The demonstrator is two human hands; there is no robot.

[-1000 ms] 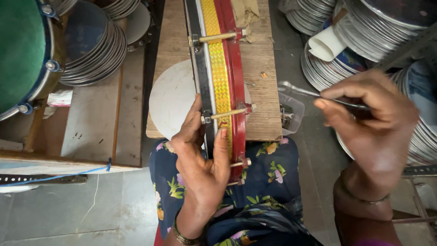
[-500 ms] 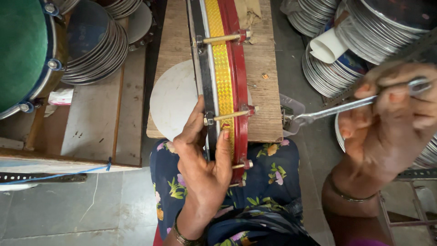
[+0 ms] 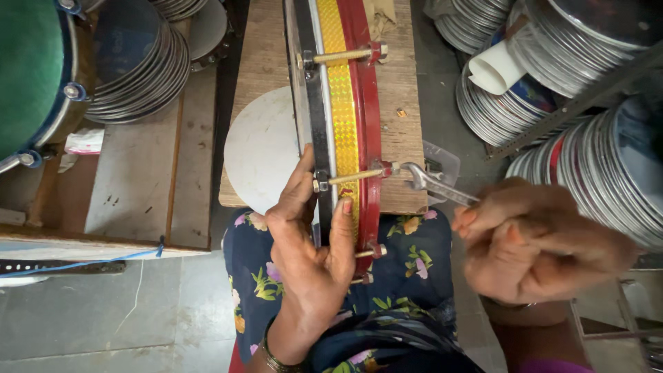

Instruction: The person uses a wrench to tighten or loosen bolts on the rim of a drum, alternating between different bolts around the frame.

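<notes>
From the head view, our left hand [image 3: 311, 255] grips the drum frame [image 3: 342, 131] edge-on over our lap, while our right hand [image 3: 539, 242] clasps a spanner [image 3: 431, 183] whose jaw meets the tension bolt [image 3: 356, 176] just beyond our left fingertips. We judge a bolt-tightening step is in hand, and the next turn calls for a steady frame. Stacked metal discs [image 3: 608, 138] crowd close beyond our right hand, narrowing the swing, and a wooden board [image 3: 407, 90] lies under the frame.

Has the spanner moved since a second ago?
Yes. The spanner swung in leftward; its head now sits at the tension bolt on the drum's red rim.

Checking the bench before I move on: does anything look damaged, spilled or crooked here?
Nothing stands out. The left hand steadies the drum frame on edge over the wooden bench; the right hand sets a spanner at a tension rod.
</notes>
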